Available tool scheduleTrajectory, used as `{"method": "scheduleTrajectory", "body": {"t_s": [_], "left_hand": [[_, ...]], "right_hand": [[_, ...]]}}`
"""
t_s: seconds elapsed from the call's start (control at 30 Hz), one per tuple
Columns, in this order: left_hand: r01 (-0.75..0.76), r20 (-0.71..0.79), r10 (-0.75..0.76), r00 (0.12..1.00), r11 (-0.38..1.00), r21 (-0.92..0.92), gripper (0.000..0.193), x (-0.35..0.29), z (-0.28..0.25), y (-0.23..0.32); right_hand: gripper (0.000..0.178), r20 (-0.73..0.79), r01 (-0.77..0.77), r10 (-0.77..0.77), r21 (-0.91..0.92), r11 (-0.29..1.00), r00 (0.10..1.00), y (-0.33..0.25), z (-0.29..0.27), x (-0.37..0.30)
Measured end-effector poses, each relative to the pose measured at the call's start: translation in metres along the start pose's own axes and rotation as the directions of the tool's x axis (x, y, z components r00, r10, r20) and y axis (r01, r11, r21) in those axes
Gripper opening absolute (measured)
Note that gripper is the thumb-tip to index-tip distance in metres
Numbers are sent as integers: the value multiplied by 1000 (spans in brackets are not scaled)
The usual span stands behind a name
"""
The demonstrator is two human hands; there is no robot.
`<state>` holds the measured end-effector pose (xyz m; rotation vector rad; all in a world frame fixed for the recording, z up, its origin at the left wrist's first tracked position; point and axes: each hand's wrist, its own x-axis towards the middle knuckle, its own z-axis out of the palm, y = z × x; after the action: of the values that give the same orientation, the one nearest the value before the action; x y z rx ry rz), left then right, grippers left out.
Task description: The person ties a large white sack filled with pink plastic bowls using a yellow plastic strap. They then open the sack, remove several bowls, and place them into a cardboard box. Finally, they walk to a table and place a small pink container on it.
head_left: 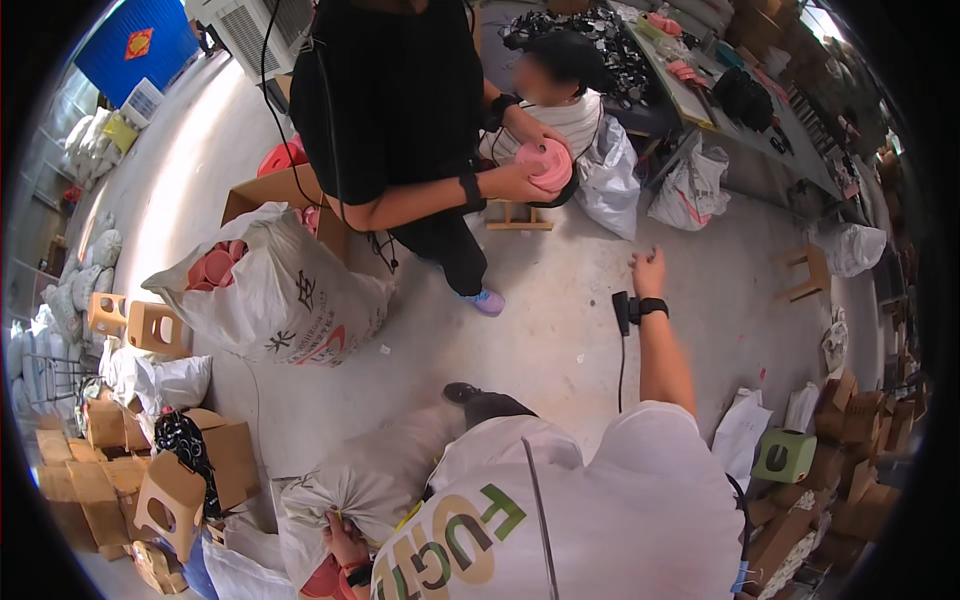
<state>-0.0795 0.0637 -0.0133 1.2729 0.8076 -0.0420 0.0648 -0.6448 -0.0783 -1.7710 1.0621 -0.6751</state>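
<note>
My left hand point(343, 540) is at the lower left, closed on the gathered neck of a stuffed white sack point(385, 470) that lies on the concrete floor against my white shirt. My right arm reaches forward with a black band and a small black device at the wrist. My right hand point(648, 270) hangs over bare floor with fingers apart, holding nothing. In front of me stands a person in black whose hands hold a pink round disc point(547, 165). Behind that disc sits another person in a striped top.
A large open white sack point(290, 300) holding pink and red discs stands at the left beside a cardboard box point(270, 190). Small wooden stools point(155, 325), several cardboard boxes, a green box point(785, 455) and white bags ring the floor. A long worktable point(700, 95) runs at the top right.
</note>
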Motion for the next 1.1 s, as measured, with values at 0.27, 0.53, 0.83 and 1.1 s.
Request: {"method": "scheduleTrajectory", "body": {"t_s": [0.27, 0.53, 0.83, 1.1], "left_hand": [[-34, 56, 36, 998, 998, -47, 16, 11, -9, -4], [-87, 100, 92, 991, 995, -51, 16, 5, -4, -6], [-139, 174, 139, 975, 990, -10, 20, 17, -6, -9], [-128, 86, 125, 988, 991, 31, 23, 12, -26, -11]], "right_hand": [[45, 224, 424, -970, 890, 165, -93, -314, -53, -233], [18, 174, 932, -982, 338, 131, 75, -254, -139, -284], [27, -18, 119, -118, 242, 963, 993, -66, -130, -135], [25, -138, -27, 72, 308, 951, 988, -45, -169, 2]]}}
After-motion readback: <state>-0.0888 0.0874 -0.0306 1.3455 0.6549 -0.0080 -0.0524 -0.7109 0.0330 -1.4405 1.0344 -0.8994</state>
